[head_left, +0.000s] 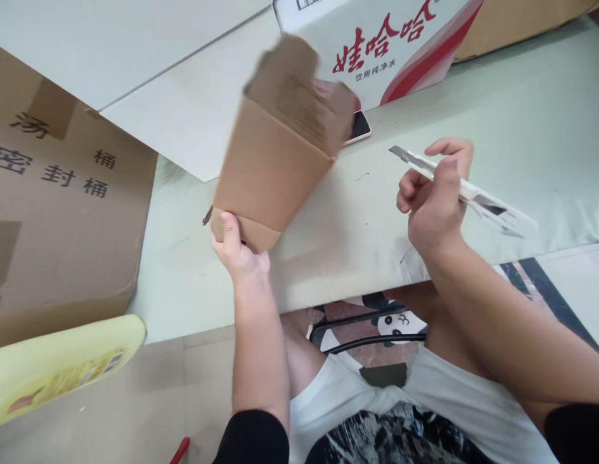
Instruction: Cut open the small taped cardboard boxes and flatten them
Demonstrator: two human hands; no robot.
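Note:
My left hand (238, 245) grips the lower end of a small brown cardboard box (274, 161), thumb on its near face. The box is tilted up off the table, and its far end stands open with the flaps spread and slightly blurred. My right hand (437, 200) is closed around a white utility knife (487, 205), apart from the box on its right. The knife's blade is out and points to the upper left, toward the box. Part of the handle is hidden by my fingers.
A phone (360, 127) lies behind the small box. White cartons (386, 51) stand along the back of the pale green tablecloth (347, 258). At the left is a large brown carton (67, 212), with a yellow container (71, 361) below it.

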